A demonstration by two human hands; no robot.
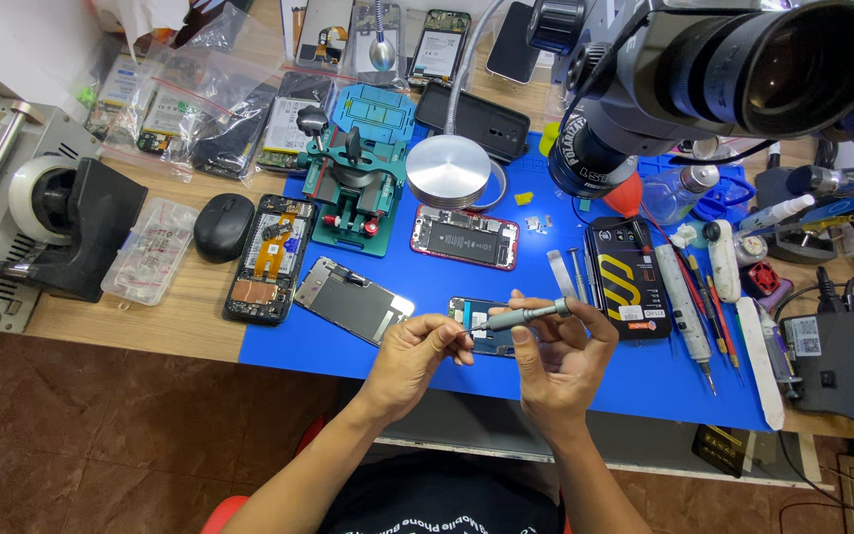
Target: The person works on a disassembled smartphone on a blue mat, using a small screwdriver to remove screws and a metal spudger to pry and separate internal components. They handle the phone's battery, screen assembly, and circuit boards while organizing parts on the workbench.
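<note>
My right hand (563, 356) holds a slim grey precision screwdriver (524, 315), its tip pointing left. My left hand (415, 351) pinches at that tip with thumb and forefinger. Both hands hover over the front of a blue work mat (368, 351). Just behind my fingers lies a small phone part with a dark screen (481, 321), partly hidden by them. An opened red-framed phone (465, 237) lies further back on the mat.
A microscope head (704, 69) hangs at upper right. A teal clamp jig (353, 188), a round metal disc (447, 170), a silver phone back (353, 300), an open black phone (269, 259), a black mouse (223, 225) and tools at right (689, 297) surround the mat.
</note>
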